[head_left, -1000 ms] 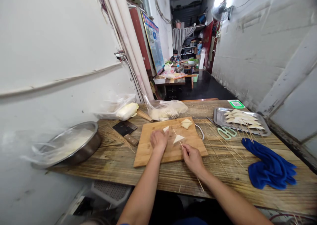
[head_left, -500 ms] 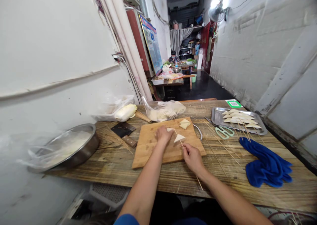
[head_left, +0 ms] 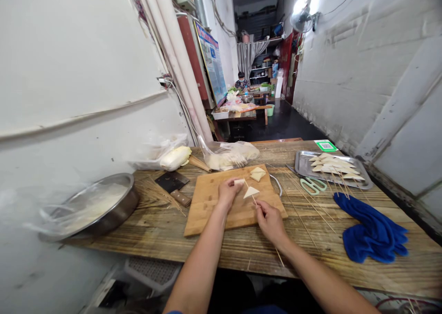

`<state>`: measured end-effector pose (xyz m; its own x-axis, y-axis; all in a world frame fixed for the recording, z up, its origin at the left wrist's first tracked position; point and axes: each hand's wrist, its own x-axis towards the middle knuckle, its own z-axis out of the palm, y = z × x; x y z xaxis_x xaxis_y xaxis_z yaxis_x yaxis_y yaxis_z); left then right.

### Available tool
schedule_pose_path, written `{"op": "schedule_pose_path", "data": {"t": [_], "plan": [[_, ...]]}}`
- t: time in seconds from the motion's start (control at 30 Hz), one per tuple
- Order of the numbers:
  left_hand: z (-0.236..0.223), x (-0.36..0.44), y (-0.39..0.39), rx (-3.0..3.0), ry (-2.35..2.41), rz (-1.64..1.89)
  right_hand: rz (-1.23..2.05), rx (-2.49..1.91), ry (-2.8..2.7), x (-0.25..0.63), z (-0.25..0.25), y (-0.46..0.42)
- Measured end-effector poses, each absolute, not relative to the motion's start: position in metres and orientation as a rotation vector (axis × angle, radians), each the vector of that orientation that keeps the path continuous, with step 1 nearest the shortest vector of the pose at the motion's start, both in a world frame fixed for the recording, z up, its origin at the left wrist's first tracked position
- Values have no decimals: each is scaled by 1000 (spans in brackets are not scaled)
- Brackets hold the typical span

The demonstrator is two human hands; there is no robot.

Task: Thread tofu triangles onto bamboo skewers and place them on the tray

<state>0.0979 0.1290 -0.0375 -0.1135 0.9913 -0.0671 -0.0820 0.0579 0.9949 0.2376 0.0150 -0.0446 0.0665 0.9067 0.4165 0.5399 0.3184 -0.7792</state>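
My right hand (head_left: 270, 219) is closed on a thin wooden skewer (head_left: 279, 257) over the near edge of the cutting board (head_left: 203, 208). A pale triangular piece (head_left: 251, 193), like sliced tofu skin, is threaded on the skewer just beyond my fingers. My left hand (head_left: 228, 192) pinches another pale piece (head_left: 238, 182) at the skewer's far end; whether the tip has pierced it is too small to tell. A small stack of pale triangles (head_left: 257, 173) lies at the board's far right corner.
Right of the board lie loose skewers (head_left: 304, 192), green-handled scissors (head_left: 312, 185), a metal tray (head_left: 368, 178) of skewered pieces and a blue cloth (head_left: 371, 233). On the left are a cleaver (head_left: 172, 183) and a steel basin (head_left: 129, 189). Plastic bags (head_left: 229, 155) lie behind. A person (head_left: 241, 81) sits far back.
My left hand has lifted slightly off the board, its piece now pinched in the fingers. My right hand and the skewer have barely moved.
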Motion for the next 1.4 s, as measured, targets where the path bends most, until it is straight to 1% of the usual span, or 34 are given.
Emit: {"op": "schedule_pose_path", "data": {"t": [0.1, 0.17, 0.3, 0.43, 0.57, 0.9, 1.4], "plan": [[-28, 86, 120, 686, 940, 1288, 438, -1238, -1682, 234, -43, 10], [-20, 78, 115, 555, 839, 1245, 438, -1183, -1751, 232, -43, 6], [-12, 68, 111, 391, 864, 1203, 456, -1183, -1806, 229, -43, 4], [-14, 61, 111, 267, 836, 1119, 525, -1222, -1816, 229, -46, 6], [-17, 57, 111, 249, 867, 1081, 572, -1243, -1816, 230, -48, 7], [-18, 60, 115, 269, 1021, 1131, 580, -1229, -1822, 227, -47, 5], [-28, 63, 119, 256, 1028, 1123, 587, -1264, -1870, 227, -48, 6]]}}
